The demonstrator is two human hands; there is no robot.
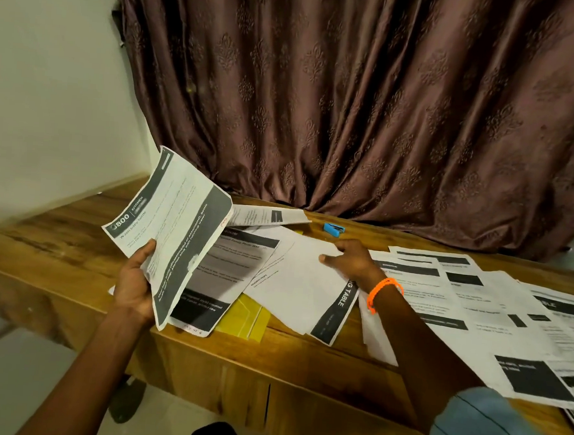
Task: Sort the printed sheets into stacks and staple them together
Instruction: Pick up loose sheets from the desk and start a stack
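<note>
Head view: printed sheets (459, 295) spread over wooden table (59, 237), blue stapler (333, 229) beyond them. Left hand (137, 285) grips a raised sheaf (170, 230), thumb on top. Right hand (352, 260), fingers extended, rests flat on blank sheet (298, 285).

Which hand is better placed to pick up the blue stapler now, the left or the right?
The right hand, probably. It lies open on a sheet on the table, holds nothing, and the blue stapler lies just beyond its fingers. The left hand grips a bundle of printed sheets raised above the table, farther away.
</note>
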